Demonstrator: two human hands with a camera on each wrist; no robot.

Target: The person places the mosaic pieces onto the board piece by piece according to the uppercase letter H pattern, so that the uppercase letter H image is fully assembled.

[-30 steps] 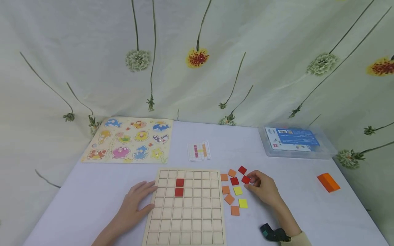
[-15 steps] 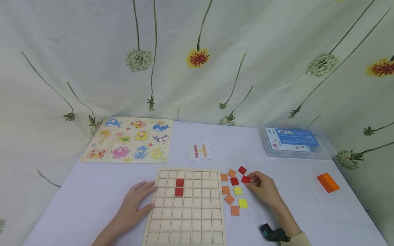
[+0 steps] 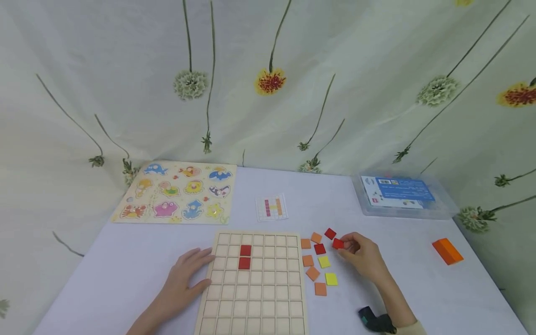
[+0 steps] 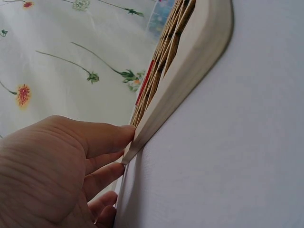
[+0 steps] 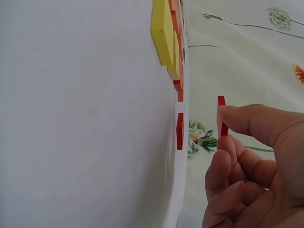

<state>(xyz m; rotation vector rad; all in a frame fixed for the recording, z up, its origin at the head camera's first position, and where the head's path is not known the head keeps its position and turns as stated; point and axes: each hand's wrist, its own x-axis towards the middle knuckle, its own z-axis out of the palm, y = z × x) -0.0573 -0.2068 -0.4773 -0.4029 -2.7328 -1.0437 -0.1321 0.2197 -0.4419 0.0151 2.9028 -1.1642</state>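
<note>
Two red tiles [image 3: 244, 263] seated in a pale gridded board [image 3: 262, 293] in the head view, one directly below the other in the third column from the left. At the board's left edge, left hand [image 3: 183, 280] with fingers relaxed, touching the rim. Beyond the right edge, right hand [image 3: 366, 258] pinching another red tile [image 3: 338, 244], near loose red [image 3: 320, 249], orange [image 3: 320, 289] and yellow tiles [image 3: 331, 279]. Behind the board, a small white card [image 3: 271, 208] printed with magenta, yellow and orange squares on a grid; farther right, a clear plastic box [image 3: 393, 213] with a white-and-blue label [image 3: 404, 190] showing a barcode and a small red mark, lettering too small to read. From the left wrist, thumb and fingertips against the board's wooden edge. From the right wrist, held tile upright between thumb and finger, clear of the white tabletop [image 5: 85, 114].
</note>
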